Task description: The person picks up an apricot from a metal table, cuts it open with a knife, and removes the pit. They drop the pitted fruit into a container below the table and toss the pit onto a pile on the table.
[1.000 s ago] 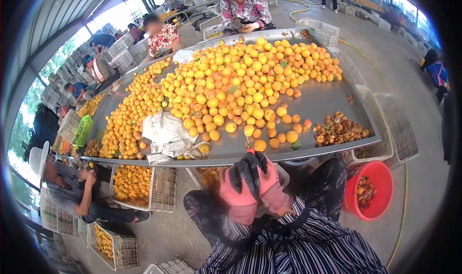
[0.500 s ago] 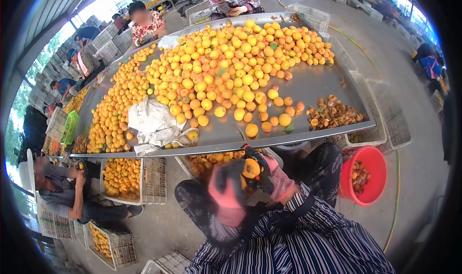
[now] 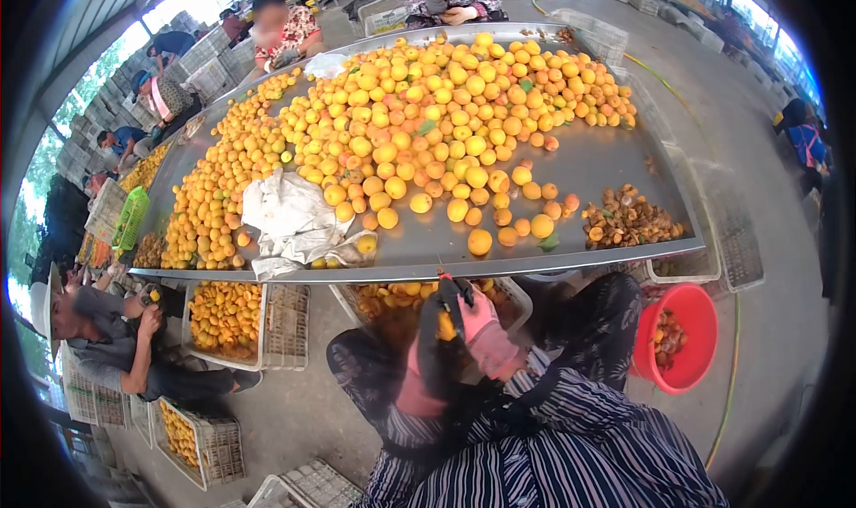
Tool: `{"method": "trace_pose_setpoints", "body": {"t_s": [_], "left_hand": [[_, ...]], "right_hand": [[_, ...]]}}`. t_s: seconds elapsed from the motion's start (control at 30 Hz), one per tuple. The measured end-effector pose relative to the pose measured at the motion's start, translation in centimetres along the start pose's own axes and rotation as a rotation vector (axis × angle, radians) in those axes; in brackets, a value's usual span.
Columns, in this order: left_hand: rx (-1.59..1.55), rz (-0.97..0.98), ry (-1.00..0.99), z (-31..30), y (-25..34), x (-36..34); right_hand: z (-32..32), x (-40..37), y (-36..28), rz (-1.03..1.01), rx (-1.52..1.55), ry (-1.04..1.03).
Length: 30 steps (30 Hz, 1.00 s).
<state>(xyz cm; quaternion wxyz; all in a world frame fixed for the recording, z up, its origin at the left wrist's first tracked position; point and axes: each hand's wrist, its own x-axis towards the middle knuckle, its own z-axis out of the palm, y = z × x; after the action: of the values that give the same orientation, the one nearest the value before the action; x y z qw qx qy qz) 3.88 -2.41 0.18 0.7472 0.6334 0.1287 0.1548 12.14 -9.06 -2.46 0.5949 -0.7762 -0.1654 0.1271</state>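
head view: a single apricot [image 3: 446, 327] sits low in the middle, just below the counter [image 3: 588, 173] edge and over a crate [image 3: 515, 296]. the gloved left hand [image 3: 426, 358] has its grip clamped on it, and the right hand [image 3: 486, 334] presses against it, though blur hides whether that grip is closed. on the counter lie a heap of apricots [image 3: 428, 107], a white cloth [image 3: 290, 214] and a pile of pits [image 3: 629, 224], with a red bucket [image 3: 700, 307] on the floor to the right.

Smooth sheet-metal table [image 3: 588, 173], crumpled matt white cloth [image 3: 290, 209], glossy red plastic bucket [image 3: 704, 325], pink knit glove on right hand [image 3: 481, 330]
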Motion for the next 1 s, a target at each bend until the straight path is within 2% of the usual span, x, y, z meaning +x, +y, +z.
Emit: {"method": "trace_pose_setpoints", "body": {"t_s": [0.07,0.1,0.17,0.2,0.27,0.3,0.33,0.4,0.47,0.5,0.53,0.57,0.6,0.63,0.67,0.7,0.73,0.77,0.8,0.87,0.9,0.93,1.0], "left_hand": [[0.416,0.219,-0.063,1.2,2.4,-0.6],[0.414,0.219,-0.069,1.4,2.2,-0.6],[0.389,0.132,-0.010,2.1,1.6,-0.6],[0.387,0.135,-0.022,2.4,2.2,-0.6],[-0.305,-0.247,0.031,2.9,3.7,-1.0],[-0.305,-0.247,0.028,2.9,3.6,-0.9],[-0.378,-0.334,0.049,2.7,3.5,-0.8],[-0.529,-0.501,0.105,2.4,3.4,-0.8],[-0.513,-0.503,0.157,2.3,2.8,-0.6],[-0.535,-0.435,0.077,1.9,1.2,-0.1],[-0.556,-0.364,-0.007,1.9,0.6,0.2],[-0.554,-0.364,-0.003,2.2,0.2,0.2],[-0.329,-0.115,-0.029,2.8,0.2,0.4],[-0.101,0.131,-0.056,3.4,0.2,0.6],[0.129,0.375,-0.082,3.7,0.4,0.8],[0.132,0.373,-0.083,3.9,0.8,0.9],[-0.255,0.025,-0.011,4.0,1.3,1.0],[-0.635,-0.328,0.066,4.2,2.0,1.2],[-0.631,-0.327,0.069,4.4,3.6,1.5],[-0.957,-0.573,0.013,4.9,7.3,2.0],[-0.953,-0.541,0.033,4.8,7.5,1.8],[-0.953,-0.540,0.035,4.5,7.5,1.8],[-0.934,-0.557,0.092,4.1,7.4,1.6]], "right_hand": [[-1.4,-0.4,-2.5,-0.128,-0.235,0.058],[-2.1,-0.6,-4.1,-0.126,-0.237,0.064],[-3.8,-0.9,-7.0,-0.022,-0.508,-0.097],[-4.6,-0.6,-7.8,-0.018,-0.509,-0.085],[-6.1,0.0,-8.6,-0.004,-0.705,-0.242],[-6.8,0.1,-8.2,-0.053,-0.733,-0.235],[-7.6,0.3,-7.1,-0.054,-0.732,-0.235],[-9.0,0.7,-6.0,-0.481,-0.196,0.127],[-9.9,0.6,-6.9,-0.063,0.895,-0.087],[-11.0,0.5,-8.3,-0.043,0.919,-0.197],[-10.8,0.3,-8.3,-0.040,0.922,-0.204],[-10.4,-0.3,-8.1,-0.055,1.073,-0.226],[-10.2,-0.9,-7.9,-0.071,1.225,-0.245],[-10.1,-1.4,-7.5,0.030,1.186,-0.239],[-10.1,-1.8,-7.4,0.030,1.189,-0.238],[-10.1,-2.2,-7.4,0.129,1.145,-0.218],[-10.1,-2.6,-7.3,0.226,1.099,-0.197],[-10.2,-2.8,-5.9,0.114,1.170,-0.278],[-10.8,-3.0,-5.2,0.115,1.174,-0.280],[-11.8,-3.2,-4.3,0.003,0.591,-0.351],[-12.4,-3.3,-6.8,0.027,0.446,-0.337],[-12.8,-3.2,-7.1,0.027,0.447,-0.338],[-13.6,-3.1,-7.1,0.101,0.386,-0.550]]}}
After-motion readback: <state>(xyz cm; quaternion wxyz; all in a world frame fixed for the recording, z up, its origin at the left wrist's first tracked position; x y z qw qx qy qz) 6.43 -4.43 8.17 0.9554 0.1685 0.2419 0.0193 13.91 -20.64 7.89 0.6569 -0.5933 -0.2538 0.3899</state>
